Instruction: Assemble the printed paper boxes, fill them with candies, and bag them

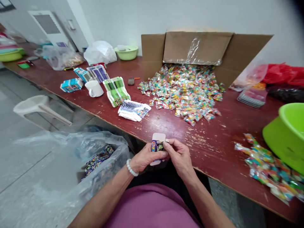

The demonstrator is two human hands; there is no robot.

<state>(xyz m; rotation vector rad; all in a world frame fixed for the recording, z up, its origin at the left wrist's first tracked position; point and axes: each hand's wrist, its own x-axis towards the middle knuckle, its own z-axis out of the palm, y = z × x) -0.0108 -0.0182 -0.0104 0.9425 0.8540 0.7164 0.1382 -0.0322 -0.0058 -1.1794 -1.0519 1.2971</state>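
A small dark printed carton (154, 146) with white end flaps is held over my lap at the table's front edge. My left hand (144, 157) is wrapped round its lower left side, a beaded bracelet on the wrist. The fingers of my right hand (178, 155) pinch the carton's upper right edge. Behind my hands lies a stack of flat purple-and-white cartons (133, 110). A large heap of small wrapped candies (187, 91) spreads out of an open cardboard box (196, 47).
Banded green cartons (117, 91), a white mug (94, 88) and blue cartons (71, 85) stand left on the red table (166, 122). A clear bag (104, 158) of dark packets is at lower left. A green basin (282, 136) and loose candies (268, 171) are at right.
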